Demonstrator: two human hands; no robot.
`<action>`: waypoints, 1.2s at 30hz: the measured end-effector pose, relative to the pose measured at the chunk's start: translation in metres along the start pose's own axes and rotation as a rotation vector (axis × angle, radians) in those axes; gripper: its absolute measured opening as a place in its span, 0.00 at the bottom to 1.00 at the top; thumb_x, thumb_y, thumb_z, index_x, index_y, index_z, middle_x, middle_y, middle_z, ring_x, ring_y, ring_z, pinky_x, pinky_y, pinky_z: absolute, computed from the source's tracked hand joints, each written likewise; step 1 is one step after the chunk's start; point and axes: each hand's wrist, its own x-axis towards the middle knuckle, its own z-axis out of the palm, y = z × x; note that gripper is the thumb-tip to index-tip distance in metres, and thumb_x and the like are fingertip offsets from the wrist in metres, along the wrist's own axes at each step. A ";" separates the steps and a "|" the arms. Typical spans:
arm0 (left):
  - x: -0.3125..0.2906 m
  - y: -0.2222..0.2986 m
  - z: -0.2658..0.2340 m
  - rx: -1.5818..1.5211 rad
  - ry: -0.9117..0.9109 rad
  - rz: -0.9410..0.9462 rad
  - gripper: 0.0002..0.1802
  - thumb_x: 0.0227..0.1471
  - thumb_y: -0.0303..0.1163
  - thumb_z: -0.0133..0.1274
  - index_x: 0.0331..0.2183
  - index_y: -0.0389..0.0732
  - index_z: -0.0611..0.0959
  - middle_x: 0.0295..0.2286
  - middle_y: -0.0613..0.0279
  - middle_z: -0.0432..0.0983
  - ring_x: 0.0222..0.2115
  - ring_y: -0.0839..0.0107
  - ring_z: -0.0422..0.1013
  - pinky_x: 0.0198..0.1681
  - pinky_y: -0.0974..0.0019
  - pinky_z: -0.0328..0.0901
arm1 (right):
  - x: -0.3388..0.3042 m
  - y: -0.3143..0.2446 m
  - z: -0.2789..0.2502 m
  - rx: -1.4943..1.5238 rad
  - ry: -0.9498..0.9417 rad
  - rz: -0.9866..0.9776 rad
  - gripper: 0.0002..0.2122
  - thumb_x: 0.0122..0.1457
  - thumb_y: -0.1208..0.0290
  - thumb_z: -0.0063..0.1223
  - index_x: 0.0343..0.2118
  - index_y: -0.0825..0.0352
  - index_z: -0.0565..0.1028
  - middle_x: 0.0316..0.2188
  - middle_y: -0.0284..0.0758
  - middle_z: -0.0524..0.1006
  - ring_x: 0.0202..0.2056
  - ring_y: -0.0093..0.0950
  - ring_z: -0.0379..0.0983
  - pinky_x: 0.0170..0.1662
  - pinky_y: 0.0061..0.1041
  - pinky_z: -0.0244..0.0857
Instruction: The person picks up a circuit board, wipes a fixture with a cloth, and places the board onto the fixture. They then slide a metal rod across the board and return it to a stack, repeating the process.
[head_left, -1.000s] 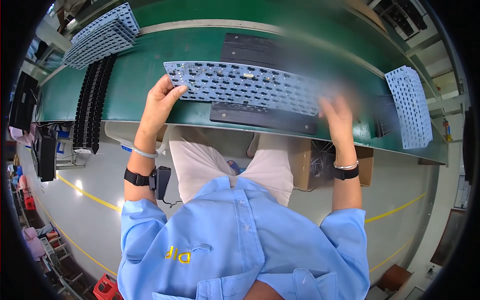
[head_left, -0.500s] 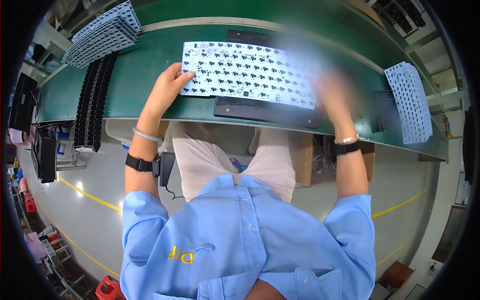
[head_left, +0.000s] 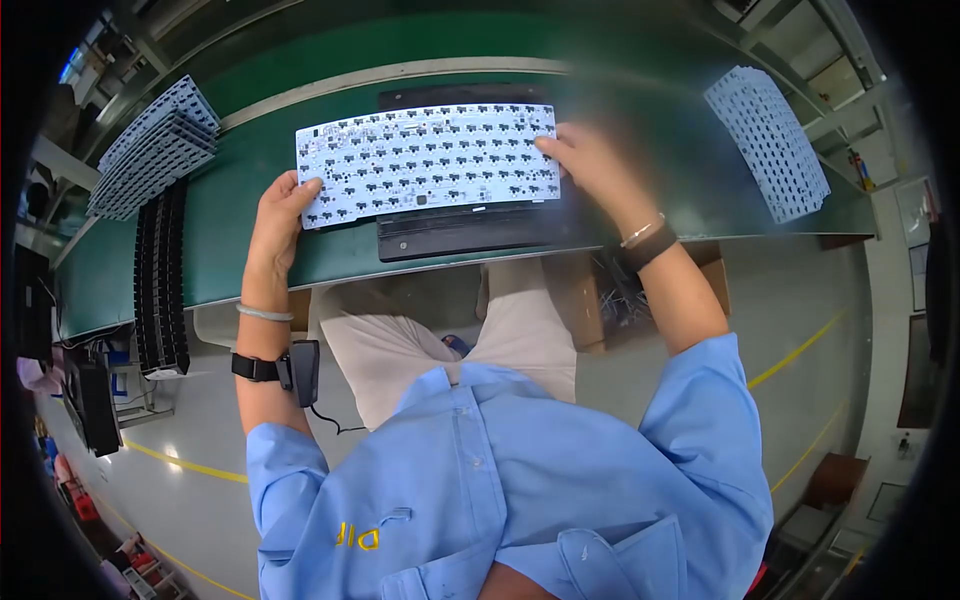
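A white keyboard circuit board dotted with rows of small black parts is held up between my two hands. My left hand pinches its left end, thumb on top. At the right end my right hand grips the edge, its thumb lying on the face. Beneath the board a black flat fixture rests on the green bench, partly covered by it; its near and far strips show.
On the bench's left lies a stack of white boards, beside a black slotted rack reaching past the front edge. More white boards are stacked at the right. A cardboard box stands below the green bench.
My right hand, blurred before, now clearly grips the board's right end. The view has shifted, and the board appears farther left and tilted the other way.
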 end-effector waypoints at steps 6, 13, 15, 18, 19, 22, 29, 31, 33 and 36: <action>0.004 -0.011 0.007 -0.282 -0.069 0.041 0.13 0.50 0.27 0.49 0.39 0.32 0.72 0.31 0.60 0.74 0.31 0.77 0.71 0.37 0.73 0.66 | -0.016 0.004 -0.004 0.165 0.182 -0.012 0.15 0.56 0.63 0.47 0.42 0.68 0.72 0.24 0.31 0.71 0.24 0.17 0.65 0.25 0.17 0.60; 0.004 -0.015 0.008 -0.540 0.096 0.154 0.14 0.52 0.28 0.48 0.41 0.33 0.71 0.35 0.58 0.73 0.34 0.73 0.72 0.35 0.72 0.68 | -0.036 0.031 -0.023 -0.236 0.293 -0.137 0.18 0.55 0.62 0.47 0.47 0.66 0.68 0.41 0.41 0.71 0.38 0.29 0.69 0.41 0.26 0.64; 0.004 -0.017 0.006 -0.574 0.108 0.176 0.14 0.52 0.28 0.47 0.41 0.34 0.71 0.36 0.57 0.73 0.34 0.72 0.72 0.35 0.72 0.68 | -0.031 0.029 -0.031 -0.630 0.502 -0.292 0.19 0.54 0.62 0.49 0.47 0.65 0.68 0.42 0.42 0.70 0.42 0.34 0.67 0.46 0.30 0.61; 0.003 -0.014 0.005 -0.627 0.159 0.233 0.15 0.53 0.28 0.46 0.43 0.34 0.70 0.37 0.57 0.73 0.34 0.71 0.72 0.33 0.72 0.68 | -0.014 0.047 -0.047 -0.842 0.570 -0.319 0.18 0.52 0.63 0.51 0.46 0.62 0.70 0.42 0.41 0.69 0.42 0.38 0.66 0.46 0.33 0.61; 0.004 -0.016 0.006 -0.644 0.183 0.256 0.15 0.53 0.28 0.45 0.43 0.34 0.70 0.37 0.57 0.73 0.34 0.71 0.72 0.33 0.71 0.68 | -0.005 0.061 -0.054 -0.850 0.532 -0.272 0.18 0.50 0.64 0.53 0.45 0.60 0.71 0.40 0.40 0.69 0.42 0.39 0.66 0.44 0.34 0.62; 0.000 -0.024 -0.001 -0.670 0.272 0.298 0.15 0.53 0.28 0.45 0.43 0.35 0.69 0.38 0.56 0.73 0.34 0.70 0.72 0.32 0.71 0.69 | 0.009 0.081 -0.068 -0.874 0.405 -0.218 0.15 0.49 0.66 0.53 0.42 0.59 0.73 0.37 0.38 0.70 0.40 0.39 0.66 0.42 0.33 0.63; 0.013 -0.026 0.000 -0.676 0.190 0.299 0.15 0.52 0.28 0.46 0.43 0.35 0.68 0.38 0.56 0.73 0.34 0.68 0.73 0.32 0.67 0.69 | 0.026 0.071 -0.058 -0.672 0.249 -0.495 0.12 0.48 0.74 0.52 0.39 0.62 0.74 0.29 0.37 0.70 0.35 0.34 0.69 0.41 0.28 0.63; 0.008 -0.031 -0.011 -0.732 0.203 0.305 0.14 0.52 0.29 0.46 0.42 0.36 0.69 0.37 0.57 0.73 0.33 0.68 0.73 0.32 0.65 0.69 | 0.000 -0.039 -0.004 -0.338 0.097 -0.515 0.12 0.48 0.77 0.51 0.38 0.63 0.74 0.29 0.36 0.70 0.35 0.33 0.69 0.41 0.26 0.63; 0.006 -0.033 -0.016 -0.753 0.223 0.309 0.14 0.52 0.28 0.46 0.41 0.36 0.69 0.37 0.57 0.73 0.33 0.67 0.73 0.32 0.65 0.69 | 0.002 -0.080 0.039 -0.340 -0.038 -0.740 0.10 0.48 0.77 0.50 0.36 0.63 0.74 0.30 0.36 0.70 0.36 0.34 0.69 0.41 0.27 0.63; 0.008 -0.031 -0.011 -0.807 0.237 0.323 0.13 0.51 0.28 0.47 0.40 0.37 0.69 0.36 0.58 0.73 0.33 0.67 0.73 0.31 0.64 0.69 | 0.024 -0.102 0.109 -0.367 -0.264 -0.928 0.09 0.48 0.76 0.50 0.34 0.63 0.73 0.31 0.35 0.70 0.37 0.36 0.68 0.41 0.30 0.63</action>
